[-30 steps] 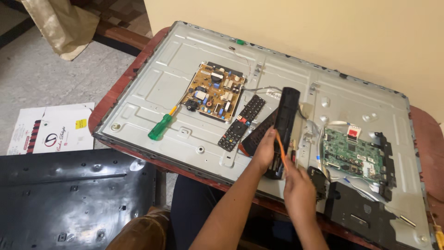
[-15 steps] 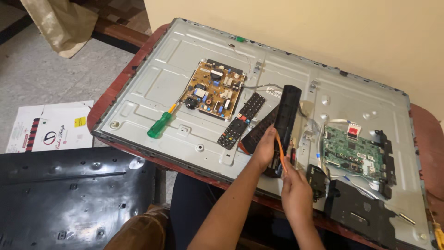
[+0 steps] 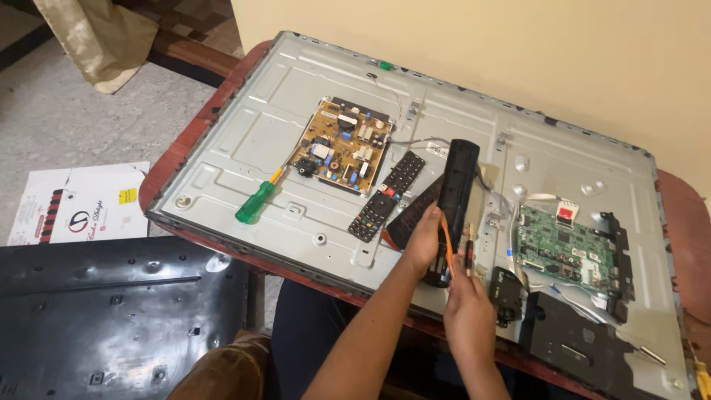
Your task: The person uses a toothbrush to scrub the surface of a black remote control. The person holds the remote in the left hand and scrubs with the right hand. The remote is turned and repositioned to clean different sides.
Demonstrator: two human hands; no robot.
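Head view is looking down on an opened flat-screen panel [image 3: 296,96] lying back-side up on a reddish table [image 3: 185,141]. Compared with a second ago, both hands have barely shifted against the panel; the framing has only drifted a little, so the work is staying at the same spot, near the lower middle of the metal back.

Left hand [image 3: 424,241] is closing its grip around the lower end of a long black remote-like bar [image 3: 453,196], which is lying tilted across the panel with its far end pointing toward the wall. An orange tool [image 3: 446,238] is running along that hand's fingers, touching the bar. Right hand [image 3: 468,311] is sitting just below, its grip narrow on a thin dark tool tip [image 3: 468,252] that is pointing up at the bar's lower end; exactly where it is touching is too small to tell.

A black remote [image 3: 386,196] with rows of buttons is lying just left of the bar, and a second dark remote [image 3: 411,218] is partly tucked under the left hand. A tan power board [image 3: 341,144] is sitting further left, a green-handled screwdriver [image 3: 255,204] beside it. A green circuit board [image 3: 566,248] is lying to the right. A black plastic cover [image 3: 104,318] is resting on the floor.
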